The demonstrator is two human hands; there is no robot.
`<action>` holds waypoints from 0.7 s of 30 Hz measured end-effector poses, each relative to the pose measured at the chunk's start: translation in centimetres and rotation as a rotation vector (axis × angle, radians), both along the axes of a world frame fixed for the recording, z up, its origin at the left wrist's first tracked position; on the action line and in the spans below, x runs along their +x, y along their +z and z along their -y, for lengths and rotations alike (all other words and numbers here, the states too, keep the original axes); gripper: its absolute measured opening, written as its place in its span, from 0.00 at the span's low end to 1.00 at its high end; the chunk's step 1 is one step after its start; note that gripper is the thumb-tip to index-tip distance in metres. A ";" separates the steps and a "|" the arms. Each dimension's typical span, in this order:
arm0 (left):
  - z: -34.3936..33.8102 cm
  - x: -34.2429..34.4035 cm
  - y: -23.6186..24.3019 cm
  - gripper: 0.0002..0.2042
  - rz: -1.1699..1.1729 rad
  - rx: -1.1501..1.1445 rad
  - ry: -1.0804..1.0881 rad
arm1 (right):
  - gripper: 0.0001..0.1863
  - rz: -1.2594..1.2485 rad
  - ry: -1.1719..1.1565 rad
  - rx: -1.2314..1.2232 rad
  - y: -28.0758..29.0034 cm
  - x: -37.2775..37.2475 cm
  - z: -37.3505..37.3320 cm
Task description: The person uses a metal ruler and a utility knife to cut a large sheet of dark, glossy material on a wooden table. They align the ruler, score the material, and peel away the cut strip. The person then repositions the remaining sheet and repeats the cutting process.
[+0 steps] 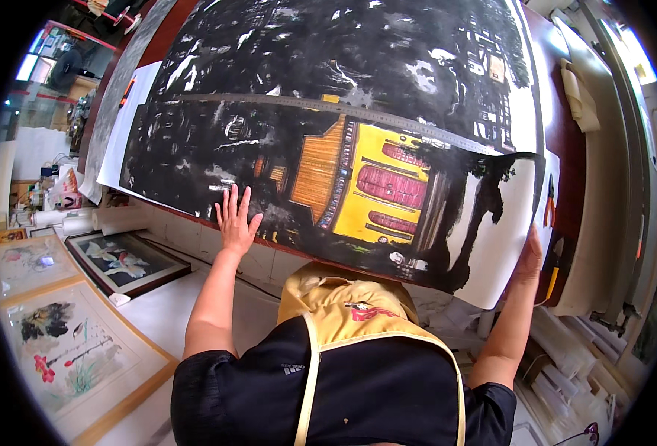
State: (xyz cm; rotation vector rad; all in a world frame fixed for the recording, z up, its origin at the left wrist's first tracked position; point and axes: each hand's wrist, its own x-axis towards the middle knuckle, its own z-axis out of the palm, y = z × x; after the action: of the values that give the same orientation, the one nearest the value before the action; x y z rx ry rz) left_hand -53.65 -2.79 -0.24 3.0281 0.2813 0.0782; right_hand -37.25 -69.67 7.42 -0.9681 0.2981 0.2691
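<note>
A large painting on paper point(194, 163), mostly black with a yellow and orange building, lies across the dark red table point(559, 82). My left hand point(237, 221) rests flat near its front edge, fingers spread, holding nothing. At the right end, my right hand point(529, 260) grips the painting's white margin, which bends upward there; its fingers are partly hidden by the sheet. A long metal ruler point(395, 121) runs left to right over the paper, beyond both hands. Above it extends more black-painted paper point(269, 56).
An orange-handled tool point(550, 212) and a yellow cutter point(551, 284) lie by my right hand. Another orange tool point(127, 93) is at the far left. Framed paintings point(131, 271) lie below left. Paper rolls point(566, 364) are stacked below right. A rolled sheet point(577, 97) lies at the right.
</note>
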 end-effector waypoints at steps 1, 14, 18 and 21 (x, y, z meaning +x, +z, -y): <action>0.1 -0.2 0.0 0.34 -0.010 -0.012 0.007 | 0.38 0.042 0.025 -0.137 2.1 0.8 0.4; 1.3 0.4 0.1 0.35 -0.038 -0.041 0.014 | 0.22 -0.017 -0.043 -1.098 -4.7 1.7 7.0; 1.2 0.6 0.4 0.34 -0.040 -0.045 0.015 | 0.11 0.052 -0.078 -1.170 -6.0 1.9 7.6; 1.3 0.6 0.8 0.34 -0.055 -0.026 0.003 | 0.09 0.041 -0.076 -1.190 -6.2 1.9 7.8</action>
State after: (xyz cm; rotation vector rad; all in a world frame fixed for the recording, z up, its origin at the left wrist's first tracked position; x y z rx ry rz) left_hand -53.03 -4.06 0.51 3.0081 0.2886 -0.0091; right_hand -35.30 -77.44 1.20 -2.1251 0.4651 -0.0329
